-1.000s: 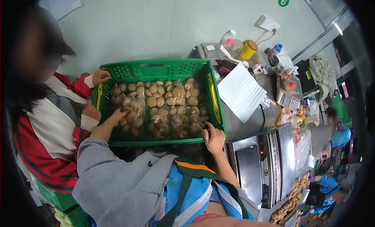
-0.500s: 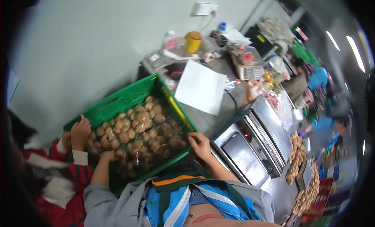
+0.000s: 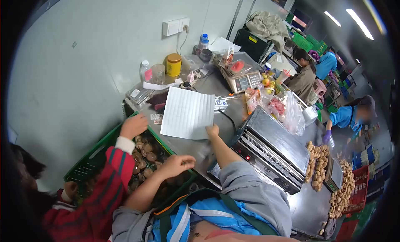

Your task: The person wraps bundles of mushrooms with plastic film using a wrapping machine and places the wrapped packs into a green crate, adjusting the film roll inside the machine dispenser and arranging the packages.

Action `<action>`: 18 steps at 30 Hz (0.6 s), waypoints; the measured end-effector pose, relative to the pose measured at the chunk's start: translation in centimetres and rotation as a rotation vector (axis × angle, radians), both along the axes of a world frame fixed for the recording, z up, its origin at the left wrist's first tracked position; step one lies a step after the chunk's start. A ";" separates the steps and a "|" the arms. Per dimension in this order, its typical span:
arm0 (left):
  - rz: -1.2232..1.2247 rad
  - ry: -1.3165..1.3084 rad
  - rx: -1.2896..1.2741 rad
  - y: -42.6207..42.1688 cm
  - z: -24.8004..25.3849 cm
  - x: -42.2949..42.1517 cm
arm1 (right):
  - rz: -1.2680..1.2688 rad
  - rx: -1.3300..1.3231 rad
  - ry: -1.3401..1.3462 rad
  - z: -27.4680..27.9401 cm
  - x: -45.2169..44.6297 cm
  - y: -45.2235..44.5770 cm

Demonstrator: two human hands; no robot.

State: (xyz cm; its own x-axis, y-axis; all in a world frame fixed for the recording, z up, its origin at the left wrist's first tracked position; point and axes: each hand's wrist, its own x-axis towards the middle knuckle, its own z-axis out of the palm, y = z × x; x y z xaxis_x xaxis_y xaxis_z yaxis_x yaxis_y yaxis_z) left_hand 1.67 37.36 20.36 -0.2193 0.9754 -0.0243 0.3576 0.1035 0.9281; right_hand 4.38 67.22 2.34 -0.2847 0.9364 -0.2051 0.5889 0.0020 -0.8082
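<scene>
The corner of a white lined sheet (image 3: 185, 113) on the metal table is pinched by my right hand (image 3: 213, 130). My left hand (image 3: 177, 165) hovers over the near right edge of a green crate (image 3: 93, 160), its fingers loosely curled with nothing visible in them. Brown mushrooms (image 3: 144, 160), wet-looking or under clear film, lie in the crate, partly hidden by my left forearm and another person's red striped sleeve. That person's hand (image 3: 134, 126) is over the crate's far edge.
Right of my arm stands a metal wrapping machine (image 3: 271, 146) with a lit red light. Farther back are a scale (image 3: 243, 80), a yellow jar (image 3: 173, 65) and bagged food (image 3: 277, 106). Mushrooms (image 3: 317, 165) lie along the table's right side; other people work beyond.
My right hand has left the crate's rim and taken the sheet's corner. My left hand has lifted out from the mushrooms. The other person's hand has moved right, and the view has shifted right.
</scene>
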 end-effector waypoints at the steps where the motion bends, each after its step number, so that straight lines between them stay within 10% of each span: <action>1: -0.002 0.020 -0.007 1.0 0.0 0.0 | 0.093 0.060 0.142 0.5 -0.2 -0.3; 5: 0.450 0.041 0.062 3.9 2.1 -1.1 | 0.328 0.552 0.409 14.9 2.1 -9.5; 11: 0.543 -0.391 0.543 2.6 4.5 0.4 | 0.817 0.735 0.509 22.2 6.4 -17.6; 18: 0.530 -0.748 0.507 -2.5 3.9 0.8 | 0.909 0.138 0.766 22.3 7.3 -20.9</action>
